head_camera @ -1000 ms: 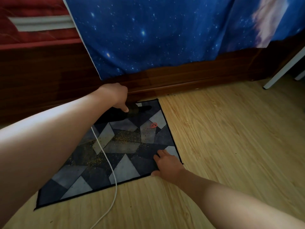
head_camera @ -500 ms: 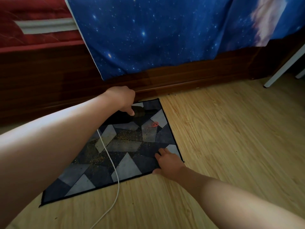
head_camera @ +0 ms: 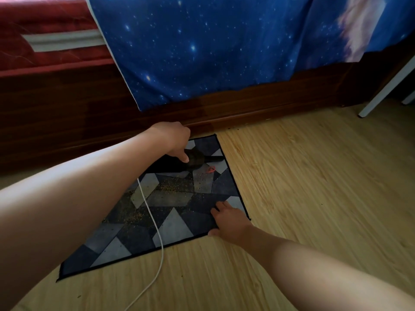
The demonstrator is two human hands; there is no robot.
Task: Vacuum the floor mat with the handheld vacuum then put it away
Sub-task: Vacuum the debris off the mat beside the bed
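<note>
A grey and dark blue patchwork floor mat [head_camera: 139,239] lies on the wood floor against the bed base. Yellowish crumbs [head_camera: 173,187] are scattered over its middle, and a small red scrap [head_camera: 210,169] lies near its far right edge. My left hand [head_camera: 173,138] grips a dark handheld vacuum [head_camera: 196,159] at the mat's far end, its nozzle pointing right just beyond the red scrap. A white cord [head_camera: 152,216] trails from it across the mat toward me. My right hand [head_camera: 229,221] lies flat on the mat's near right corner, fingers spread.
A dark wooden bed base [head_camera: 258,104] runs along the far side, with a blue starry sheet [head_camera: 213,46] hanging over it and a red mattress [head_camera: 45,30] at the left. A white furniture leg [head_camera: 381,88] stands at the far right. Bare wood floor [head_camera: 314,187] lies right of the mat.
My left hand has slid the vacuum to the right along the mat's far end, and its nozzle now reaches the right edge. My right hand stays on the corner.
</note>
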